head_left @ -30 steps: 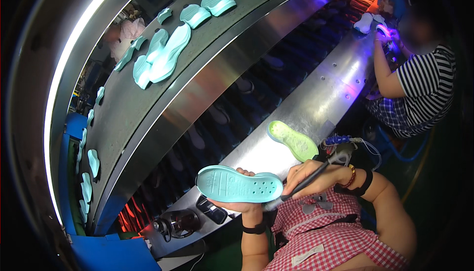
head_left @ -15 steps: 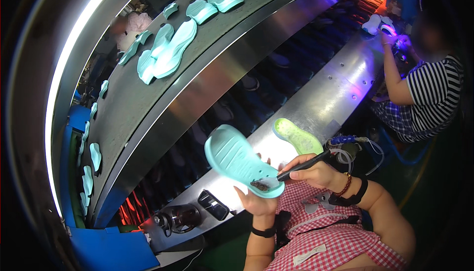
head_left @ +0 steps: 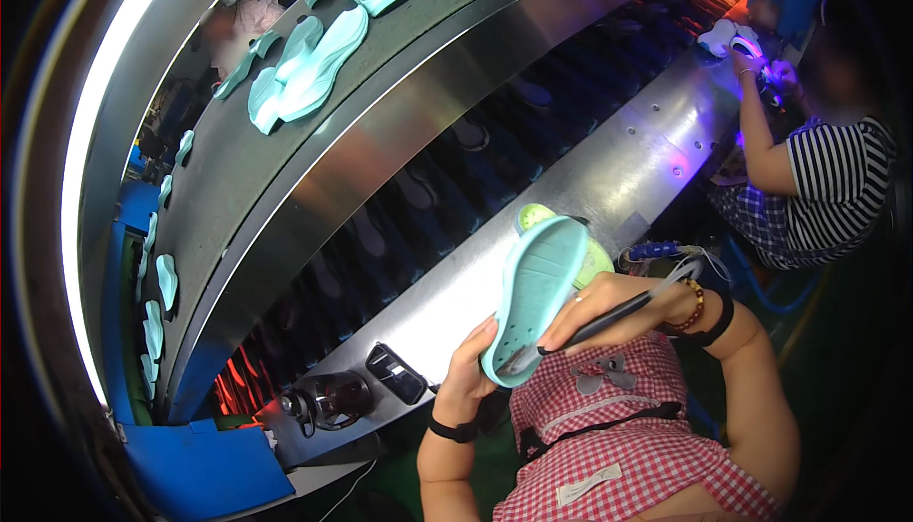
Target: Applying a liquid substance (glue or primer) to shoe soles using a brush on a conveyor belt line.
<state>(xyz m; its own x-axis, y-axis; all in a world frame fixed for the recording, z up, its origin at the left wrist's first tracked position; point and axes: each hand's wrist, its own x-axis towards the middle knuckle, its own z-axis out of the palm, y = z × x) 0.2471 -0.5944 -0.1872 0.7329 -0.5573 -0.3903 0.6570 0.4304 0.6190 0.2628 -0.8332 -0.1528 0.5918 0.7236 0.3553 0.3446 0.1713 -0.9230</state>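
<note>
A long dark grey-green conveyor belt (head_left: 223, 184) carrying loose turquoise foam soles (head_left: 328, 61) curves across the upper left of the frame; a shiny metal tabletop (head_left: 599, 175) runs diagonally through the middle. Near lower centre, a pale turquoise, rimmed shoe sole (head_left: 537, 284) is held tilted in the left hand (head_left: 468, 360), fingers closed on its lower left edge. Partly hidden behind it, a lime-green sole (head_left: 597, 261) lies on the tabletop. The right hand (head_left: 613, 303) grips a slim black-handled brush (head_left: 604, 322), its tip at the held sole's perforated lower end. Brushing appears under way there; whether the upper part has been brushed cannot be told.
</note>
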